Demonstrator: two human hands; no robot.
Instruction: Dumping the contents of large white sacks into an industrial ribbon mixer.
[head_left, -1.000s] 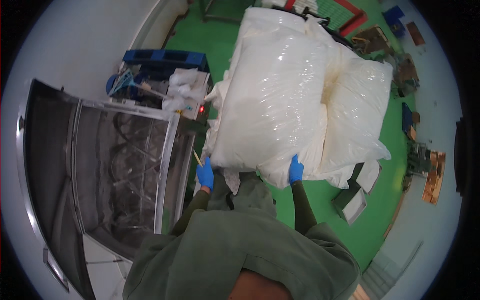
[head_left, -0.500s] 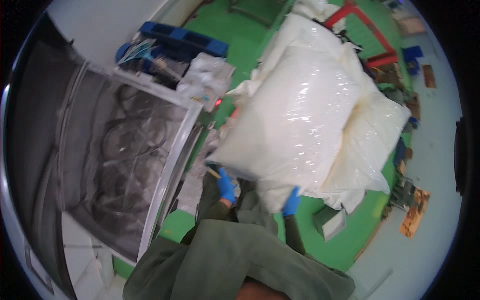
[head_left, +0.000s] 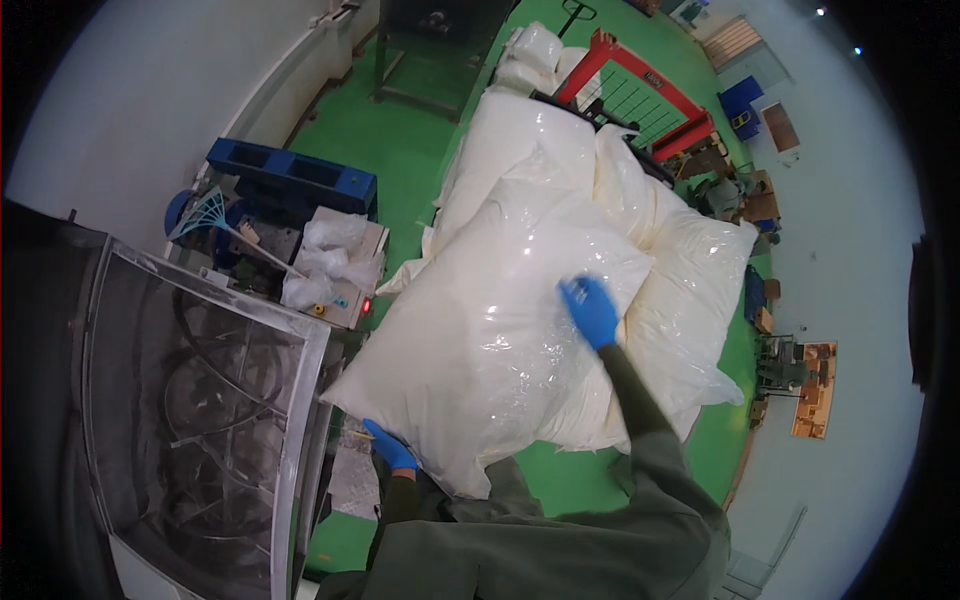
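A big white plastic sack (head_left: 460, 330), plump and shiny, lies slanted on top of other white sacks in front of me. My right hand (head_left: 592, 312), in a blue glove, is over the sack's upper right side with its fingers stretched out. It seems to rest on the film and holds nothing. At the sack's near left corner is my left hand (head_left: 395, 448), also blue-gloved, up against the edge. A thin yellowish stick-like thing (head_left: 357, 433) pokes out from its fingers; its kind is too small to tell.
To the left stands an open metal tub (head_left: 310, 390) with curved mixing blades (head_left: 225, 370) inside. Behind it are a blue pallet (head_left: 290, 178), a light-blue slotted scoop (head_left: 207, 214) and crumpled clear bags (head_left: 330, 255). A red-framed pallet truck (head_left: 640, 80) stands beyond the sacks.
My right hand has gone from the sack's near edge up onto its top. The sack lies further left and nearer in view, with my left hand still at its near left side. The view has tilted up.
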